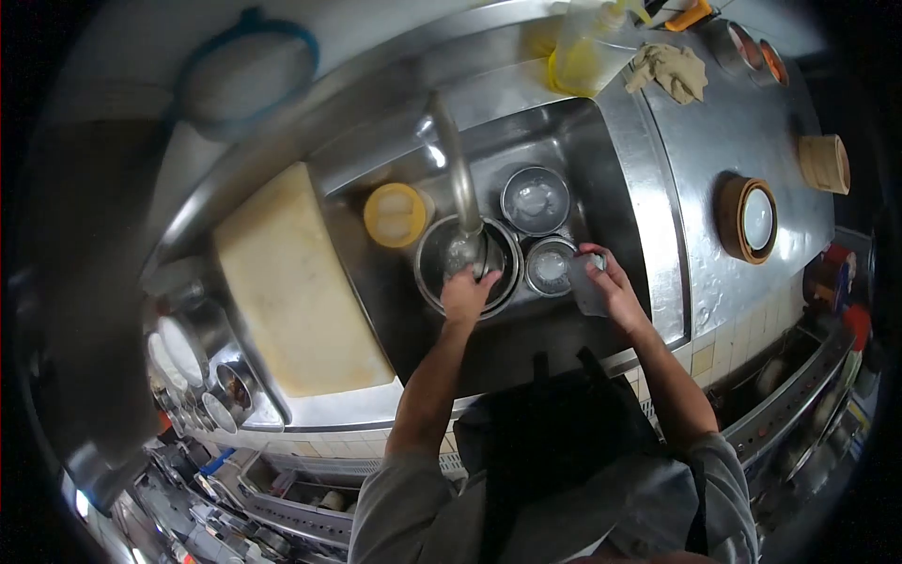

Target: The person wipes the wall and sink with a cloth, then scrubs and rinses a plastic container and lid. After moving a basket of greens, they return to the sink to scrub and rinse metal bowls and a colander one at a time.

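My left hand (pixel 467 296) is over the near edge of a large round metal bowl (pixel 432 294) in the sink, its fingers closed round something dark and shiny under the faucet (pixel 458 174). My right hand (pixel 615 287) grips a translucent grey container (pixel 588 285) beside a small metal bowl (pixel 550 267). Behind that small bowl stands another metal bowl (pixel 535 200) with something whitish in it. A yellow-rimmed container (pixel 395 215) sits left of the faucet.
A pale cutting board (pixel 296 291) lies left of the sink (pixel 376 324). On the right counter (pixel 709 141) are a crumpled cloth (pixel 672 72), bamboo steamers (pixel 735 221) and metal containers. A bottle of yellow liquid (pixel 583 66) stands behind the sink.
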